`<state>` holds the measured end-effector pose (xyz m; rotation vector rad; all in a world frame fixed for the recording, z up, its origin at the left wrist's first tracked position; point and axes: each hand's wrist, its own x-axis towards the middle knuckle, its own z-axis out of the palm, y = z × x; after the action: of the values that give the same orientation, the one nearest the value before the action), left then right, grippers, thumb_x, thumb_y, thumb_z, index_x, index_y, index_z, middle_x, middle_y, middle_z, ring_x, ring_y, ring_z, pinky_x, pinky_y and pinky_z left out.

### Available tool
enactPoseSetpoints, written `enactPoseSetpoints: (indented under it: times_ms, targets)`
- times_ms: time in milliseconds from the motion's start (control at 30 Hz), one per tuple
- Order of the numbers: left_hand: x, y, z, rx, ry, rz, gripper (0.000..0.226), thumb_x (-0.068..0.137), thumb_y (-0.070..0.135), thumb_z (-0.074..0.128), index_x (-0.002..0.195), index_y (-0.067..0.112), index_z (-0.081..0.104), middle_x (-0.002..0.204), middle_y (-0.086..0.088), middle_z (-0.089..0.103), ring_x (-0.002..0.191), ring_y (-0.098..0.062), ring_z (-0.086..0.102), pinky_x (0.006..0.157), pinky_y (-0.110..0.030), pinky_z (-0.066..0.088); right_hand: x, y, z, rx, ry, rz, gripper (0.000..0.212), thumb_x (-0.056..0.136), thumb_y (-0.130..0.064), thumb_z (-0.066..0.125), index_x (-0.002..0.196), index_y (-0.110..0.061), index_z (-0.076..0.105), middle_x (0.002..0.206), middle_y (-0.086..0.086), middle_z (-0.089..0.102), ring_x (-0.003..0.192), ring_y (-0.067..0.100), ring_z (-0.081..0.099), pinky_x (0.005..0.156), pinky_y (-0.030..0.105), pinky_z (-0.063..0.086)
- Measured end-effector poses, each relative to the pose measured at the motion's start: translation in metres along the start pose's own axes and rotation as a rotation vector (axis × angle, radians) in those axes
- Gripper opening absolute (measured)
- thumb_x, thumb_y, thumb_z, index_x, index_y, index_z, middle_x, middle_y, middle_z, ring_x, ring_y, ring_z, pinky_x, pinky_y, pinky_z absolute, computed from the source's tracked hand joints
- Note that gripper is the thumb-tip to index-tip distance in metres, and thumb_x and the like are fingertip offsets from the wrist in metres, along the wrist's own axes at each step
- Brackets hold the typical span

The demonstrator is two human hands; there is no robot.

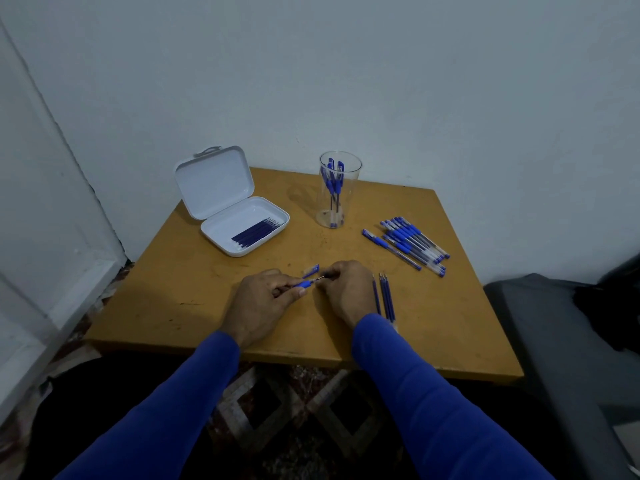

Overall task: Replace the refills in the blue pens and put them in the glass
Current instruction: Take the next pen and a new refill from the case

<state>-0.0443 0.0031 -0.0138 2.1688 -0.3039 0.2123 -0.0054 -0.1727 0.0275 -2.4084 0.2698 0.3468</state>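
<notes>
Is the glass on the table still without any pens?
No, the glass already holds several blue pens standing inside it.

Bare tabletop (180, 271) lies open on the near left, below the open white case (242, 223). On the right, loose refills (384, 297) and a spread of blue pens (408, 242) crowd the approach, with the glass (337, 192) standing between case and pens.
</notes>
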Motion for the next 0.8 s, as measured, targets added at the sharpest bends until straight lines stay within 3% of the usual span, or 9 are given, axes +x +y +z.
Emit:
enactPoseSetpoints:
  times_ms: [167,333,467,567,800]
  targets:
    - [-0.001,0.004,-0.001,0.01,0.005,-0.007,0.024,0.09,0.031,0.073,0.113,0.024,0.075,0.086,0.017,0.064,0.084,0.004,0.058,0.067,-0.008,0.043,-0.004,0.001,0.001,0.032,0.032,-0.004,0.03,0.095,-0.025,0.069,0.125,-0.021,0.069,0.124,-0.002,0.068,0.117,0.014,0.059,0.096,0.028,0.045]
    - [-0.001,0.004,-0.002,0.011,-0.005,-0.032,0.026,0.09,0.032,0.072,0.115,0.025,0.075,0.089,0.017,0.065,0.085,0.005,0.058,0.068,-0.01,0.045,-0.025,0.019,0.011,0.242,0.259,-0.16,0.017,0.097,-0.018,0.066,0.113,-0.022,0.073,0.105,-0.012,0.067,0.096,0.002,0.058,0.084,0.018,0.047]
    - [0.0,0.005,-0.001,0.006,0.004,-0.035,0.024,0.091,0.032,0.072,0.114,0.026,0.075,0.091,0.017,0.066,0.084,0.004,0.059,0.068,-0.011,0.046,-0.032,0.027,0.006,0.465,0.123,-0.19,0.019,0.099,-0.015,0.06,0.093,-0.027,0.074,0.092,-0.011,0.068,0.086,0.007,0.062,0.074,0.025,0.051]
    - [-0.001,0.004,-0.002,0.005,0.008,-0.015,0.022,0.091,0.032,0.072,0.113,0.028,0.075,0.089,0.018,0.066,0.085,0.003,0.059,0.068,-0.012,0.046,-0.036,0.026,0.0,0.543,0.014,-0.196,0.013,0.098,-0.022,0.065,0.09,-0.023,0.076,0.077,-0.007,0.067,0.064,0.003,0.055,0.053,0.016,0.043]
    - [-0.001,0.003,-0.001,-0.021,0.013,-0.01,0.022,0.091,0.032,0.072,0.112,0.026,0.076,0.086,0.017,0.065,0.081,0.001,0.059,0.066,-0.011,0.043,-0.033,0.027,-0.002,0.609,-0.01,-0.2,0.013,0.1,-0.024,0.063,0.099,-0.015,0.074,0.094,0.002,0.074,0.065,0.008,0.055,0.052,0.018,0.045]
